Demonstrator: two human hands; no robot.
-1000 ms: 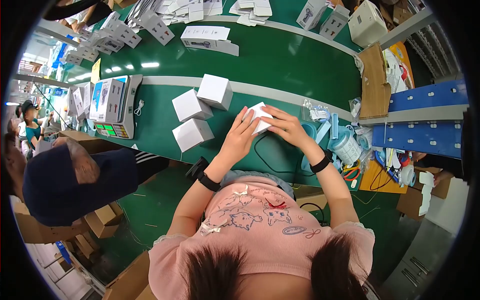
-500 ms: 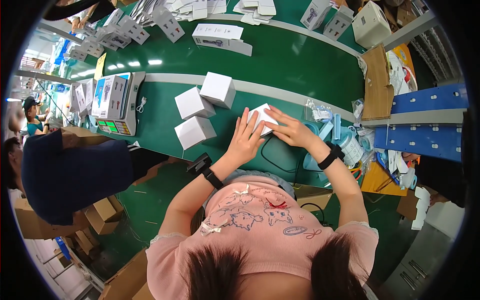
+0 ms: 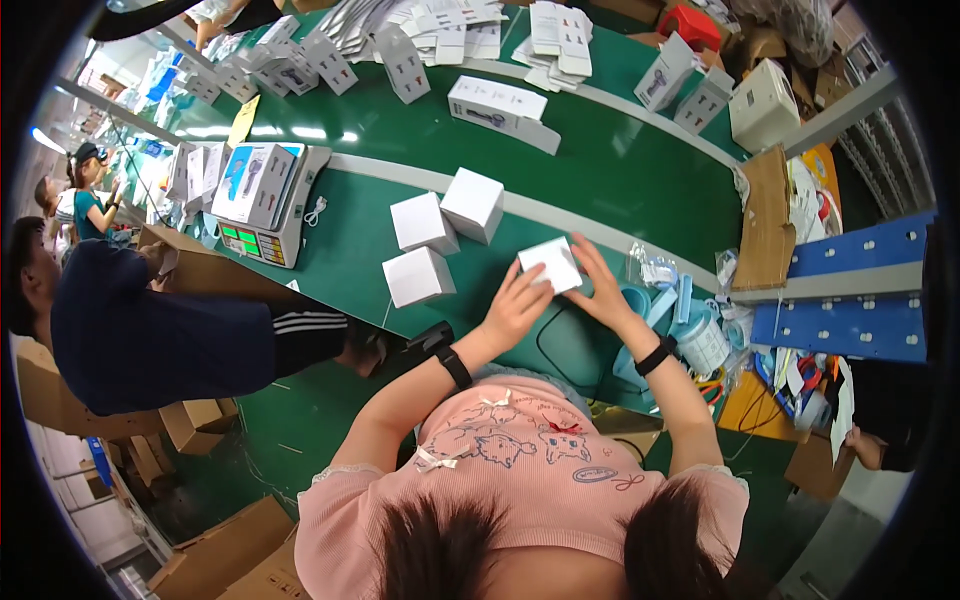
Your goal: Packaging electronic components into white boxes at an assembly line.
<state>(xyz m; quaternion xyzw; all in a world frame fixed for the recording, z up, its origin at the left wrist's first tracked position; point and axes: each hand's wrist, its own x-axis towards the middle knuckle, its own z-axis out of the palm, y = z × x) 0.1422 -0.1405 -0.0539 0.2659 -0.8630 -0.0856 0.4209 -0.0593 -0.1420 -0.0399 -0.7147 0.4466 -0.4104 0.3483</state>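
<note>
A small white box (image 3: 550, 266) sits between my two hands above the green table. My left hand (image 3: 516, 312) reaches it from the left, its fingers over the left side and lower edge of the box. On the other side my right hand (image 3: 606, 300) has its fingers along the right edge and its thumb close to the lower right corner. Both hands appear to grip the box lightly. Just to the left stand several similar white boxes: one at the back (image 3: 473, 205), one in the middle (image 3: 424, 222) and one nearer me (image 3: 418, 277).
A weighing scale (image 3: 262, 243) with printed boxes on it stands at the left. Light-blue parts and rolls (image 3: 700, 335) crowd the right side, beside a cardboard sheet (image 3: 766, 220). A printed carton (image 3: 503, 108) lies across the table. Left of me is a person in dark clothes (image 3: 165, 325).
My hands, earlier laid over the top of the white box, have parted to its sides, uncovering more of its top. The whole view has shifted, and the person at the left has turned.
</note>
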